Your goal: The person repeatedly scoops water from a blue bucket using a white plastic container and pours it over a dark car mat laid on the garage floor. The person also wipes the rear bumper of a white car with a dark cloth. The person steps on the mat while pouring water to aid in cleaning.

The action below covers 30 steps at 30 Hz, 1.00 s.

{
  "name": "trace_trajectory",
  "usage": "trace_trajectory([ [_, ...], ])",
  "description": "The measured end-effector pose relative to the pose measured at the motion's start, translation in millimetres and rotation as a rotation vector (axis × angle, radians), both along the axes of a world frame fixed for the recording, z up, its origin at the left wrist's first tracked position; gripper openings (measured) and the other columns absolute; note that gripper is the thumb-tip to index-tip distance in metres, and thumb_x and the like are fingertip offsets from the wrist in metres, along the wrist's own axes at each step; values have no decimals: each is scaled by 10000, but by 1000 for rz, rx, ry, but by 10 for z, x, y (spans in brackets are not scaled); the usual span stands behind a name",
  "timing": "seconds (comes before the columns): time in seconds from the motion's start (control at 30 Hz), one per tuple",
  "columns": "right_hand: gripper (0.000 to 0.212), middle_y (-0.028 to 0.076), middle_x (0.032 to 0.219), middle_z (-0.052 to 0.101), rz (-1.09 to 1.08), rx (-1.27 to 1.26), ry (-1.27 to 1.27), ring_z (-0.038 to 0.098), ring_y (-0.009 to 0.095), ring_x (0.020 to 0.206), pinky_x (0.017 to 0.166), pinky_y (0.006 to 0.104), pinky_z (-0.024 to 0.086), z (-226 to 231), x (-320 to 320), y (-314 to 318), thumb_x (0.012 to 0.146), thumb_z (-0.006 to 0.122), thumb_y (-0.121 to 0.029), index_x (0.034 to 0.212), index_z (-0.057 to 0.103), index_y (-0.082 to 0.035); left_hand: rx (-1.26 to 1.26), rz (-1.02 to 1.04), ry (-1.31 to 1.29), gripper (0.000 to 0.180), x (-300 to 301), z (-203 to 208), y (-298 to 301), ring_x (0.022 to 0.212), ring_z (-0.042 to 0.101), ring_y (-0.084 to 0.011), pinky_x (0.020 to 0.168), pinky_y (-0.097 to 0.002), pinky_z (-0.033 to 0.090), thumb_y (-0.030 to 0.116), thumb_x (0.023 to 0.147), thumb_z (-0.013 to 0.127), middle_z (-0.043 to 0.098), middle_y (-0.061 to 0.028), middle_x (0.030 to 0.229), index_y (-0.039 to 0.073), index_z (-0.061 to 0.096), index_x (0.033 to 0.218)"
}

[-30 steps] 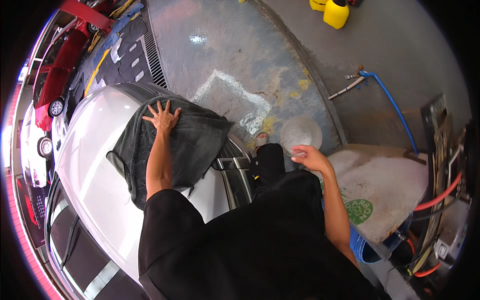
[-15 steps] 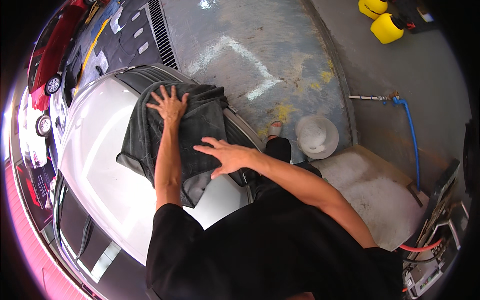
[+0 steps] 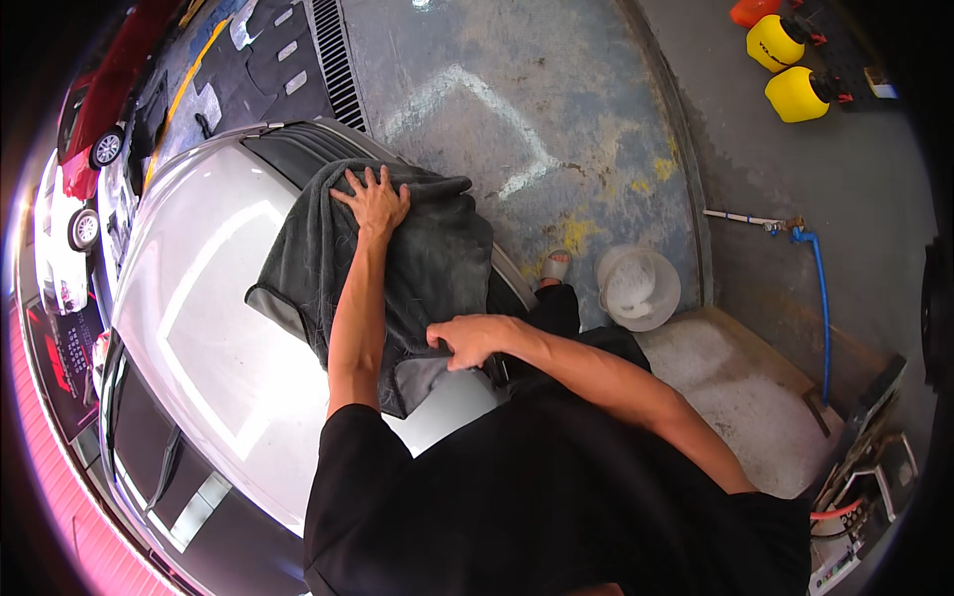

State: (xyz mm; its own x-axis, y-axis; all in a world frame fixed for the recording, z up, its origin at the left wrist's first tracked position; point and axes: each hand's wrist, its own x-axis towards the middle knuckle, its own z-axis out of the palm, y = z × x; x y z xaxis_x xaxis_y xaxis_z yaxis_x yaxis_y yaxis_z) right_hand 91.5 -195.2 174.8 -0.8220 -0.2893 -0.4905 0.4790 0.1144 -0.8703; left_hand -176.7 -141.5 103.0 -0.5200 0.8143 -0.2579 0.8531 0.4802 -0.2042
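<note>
A dark grey towel (image 3: 437,233) lies draped and wrinkled over the front part of a silver-white car hood (image 3: 219,298). My left hand (image 3: 376,204) presses flat on the towel's far part, its fingers spread. At the towel's near right edge, my right hand (image 3: 469,340) is closed, with curled fingers gripping the cloth. The towel's near corner folds over and shows a lighter grey underside.
A white bucket (image 3: 656,308) with foam inside stands on the floor to the right, near my foot. Beyond it, a blue hose (image 3: 821,298) hangs from a wall tap. Yellow containers (image 3: 795,94) are at the upper right; a red car (image 3: 114,89) is at the upper left.
My right hand has gone from spread fingers above the towel to closed on its edge. My left hand stays flat on the towel. The towel has slid slightly toward the right.
</note>
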Motion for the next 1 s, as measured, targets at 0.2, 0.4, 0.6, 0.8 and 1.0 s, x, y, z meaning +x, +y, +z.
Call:
trace_trajectory([
  [0.2, 589, 232, 1062, 701, -54, 122, -64, 667, 415, 1060, 941, 438, 514, -101, -20, 28, 845, 744, -197, 1325, 476, 13, 305, -185, -413, 564, -520, 371, -264, 1396, 406, -375, 1144, -411, 387, 317, 872, 701, 437, -236, 1468, -11, 549, 1304],
  [0.4, 794, 270, 863, 681, -149, 200, 33, 680, 449, 948, 846, 487, 517, 12, -37, 30, 871, 741, -260, 1434, 258, 26, 67, -331, -340, 653, -491, 376, -273, 1424, 377, -357, 1190, -436, 314, 472, 855, 717, 490, -197, 1444, -35, 596, 1248],
  [0.6, 563, 260, 988, 703, -153, 370, 17, 667, 439, 1026, 901, 476, 525, -172, -266, 196, 785, 747, -192, 1273, 559, 17, 198, -342, -53, 445, -488, 419, -289, 1299, 464, -349, 1107, -467, 357, 429, 906, 662, 527, -149, 1368, 75, 695, 1174],
  [0.8, 456, 201, 1058, 729, 15, 258, 24, 691, 370, 1042, 906, 428, 548, -257, -461, 501, 756, 799, -263, 1102, 701, 18, 303, -83, 162, 407, -360, 203, -212, 1179, 502, -341, 976, -467, 440, 387, 877, 686, 529, -165, 1320, 84, 675, 1147],
  [1.0, 739, 224, 1147, 691, 583, 24, 7, 665, 349, 1084, 912, 416, 519, -384, -864, 702, 773, 817, -493, 1186, 619, 87, 437, 311, 106, 474, 138, 118, -146, 1479, 240, -454, 1189, -569, 263, 124, 883, 626, 284, -238, 1585, -22, 532, 1324],
])
